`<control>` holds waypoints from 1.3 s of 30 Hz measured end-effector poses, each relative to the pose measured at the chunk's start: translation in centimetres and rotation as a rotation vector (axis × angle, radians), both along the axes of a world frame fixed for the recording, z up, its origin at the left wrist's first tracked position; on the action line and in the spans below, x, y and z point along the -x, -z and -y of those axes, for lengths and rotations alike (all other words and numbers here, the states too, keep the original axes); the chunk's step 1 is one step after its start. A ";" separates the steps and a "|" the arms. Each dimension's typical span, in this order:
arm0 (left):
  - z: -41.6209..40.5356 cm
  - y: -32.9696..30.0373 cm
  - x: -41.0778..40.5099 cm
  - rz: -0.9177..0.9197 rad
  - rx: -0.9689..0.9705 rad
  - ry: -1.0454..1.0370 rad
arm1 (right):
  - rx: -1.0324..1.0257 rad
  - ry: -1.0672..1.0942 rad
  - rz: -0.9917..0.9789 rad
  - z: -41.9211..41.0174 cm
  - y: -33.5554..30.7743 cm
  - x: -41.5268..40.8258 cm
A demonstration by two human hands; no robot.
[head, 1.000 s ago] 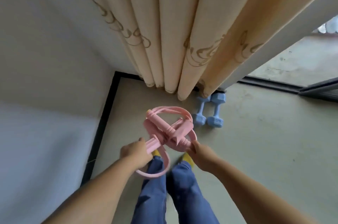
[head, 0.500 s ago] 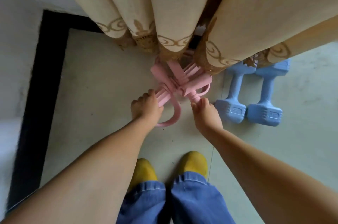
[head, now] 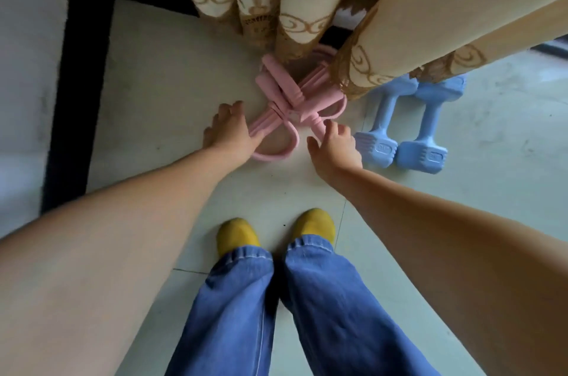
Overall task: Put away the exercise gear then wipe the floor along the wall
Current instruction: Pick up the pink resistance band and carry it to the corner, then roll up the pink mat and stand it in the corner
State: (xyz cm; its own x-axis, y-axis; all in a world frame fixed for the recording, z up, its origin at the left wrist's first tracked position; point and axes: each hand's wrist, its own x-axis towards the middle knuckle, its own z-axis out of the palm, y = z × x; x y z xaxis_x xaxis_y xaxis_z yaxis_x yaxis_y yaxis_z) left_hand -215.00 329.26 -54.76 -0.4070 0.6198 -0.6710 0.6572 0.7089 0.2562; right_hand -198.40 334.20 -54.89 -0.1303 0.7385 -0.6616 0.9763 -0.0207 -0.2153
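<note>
Both hands have just let go of the pink pedal resistance band (head: pixel 292 105), now lying on the floor under the curtain hem (head: pixel 307 25) beside two blue dumbbells (head: pixel 405 127); left hand (head: pixel 230 130) and right hand (head: pixel 335 145) hover with fingers relaxed and holding nothing, so this item looks stowed.

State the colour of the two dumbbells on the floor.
Light blue dumbbells, clearest in the head view.

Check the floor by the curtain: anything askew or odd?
Nothing damaged or spilled. The pink exerciser lies on the floor half under the curtain hem, beside two blue dumbbells lying parallel, their far ends under the hem too.
</note>
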 end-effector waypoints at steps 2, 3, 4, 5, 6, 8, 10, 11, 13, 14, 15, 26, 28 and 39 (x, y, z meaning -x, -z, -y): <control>1.3 -5.1 1.0 -0.004 -0.007 -0.013 | 0.020 -0.104 -0.030 0.7 -4.6 2.0; 2.0 -7.7 1.5 -0.009 -0.003 -0.019 | 0.027 -0.155 -0.046 1.0 -7.2 3.1; 2.6 -10.4 2.0 -0.016 0.000 -0.026 | 0.031 -0.208 -0.058 1.2 -9.8 4.2; 3.1 -13.3 2.5 -0.024 0.001 -0.030 | 0.029 -0.261 -0.071 1.3 -12.7 5.3; 3.5 -16.2 3.1 -0.036 -0.006 -0.031 | 0.025 -0.307 -0.091 1.4 -15.8 6.3; 3.8 -22.8 4.1 -0.063 -0.052 -0.045 | 0.008 -0.380 -0.139 1.1 -22.6 8.4; 4.1 -30.3 4.8 -0.076 -0.123 -0.086 | -0.031 -0.430 -0.166 0.7 -29.9 9.7; 4.4 -34.4 5.0 -0.094 -0.166 -0.096 | -0.066 -0.451 -0.188 0.6 -33.7 10.0; 5.1 -42.0 5.6 -0.153 -0.265 -0.112 | -0.168 -0.528 -0.230 0.2 -41.1 10.8; 5.5 -45.4 6.0 -0.181 -0.319 -0.121 | -0.225 -0.597 -0.233 0.0 -44.3 11.1; 6.0 -48.3 6.2 -0.212 -0.374 -0.129 | -0.278 -0.669 -0.230 -0.2 -47.2 11.4; 14.5 -60.1 3.7 -0.657 -0.402 -0.355 | -0.615 -1.301 -0.308 3.5 -60.2 14.8; 17.1 -60.4 1.3 -0.691 -0.318 -0.536 | -0.625 -1.442 -0.346 5.1 -60.8 13.8; 27.2 -61.7 -21.3 -0.726 -0.037 -1.077 | -0.604 -2.085 -0.444 15.1 -62.6 4.0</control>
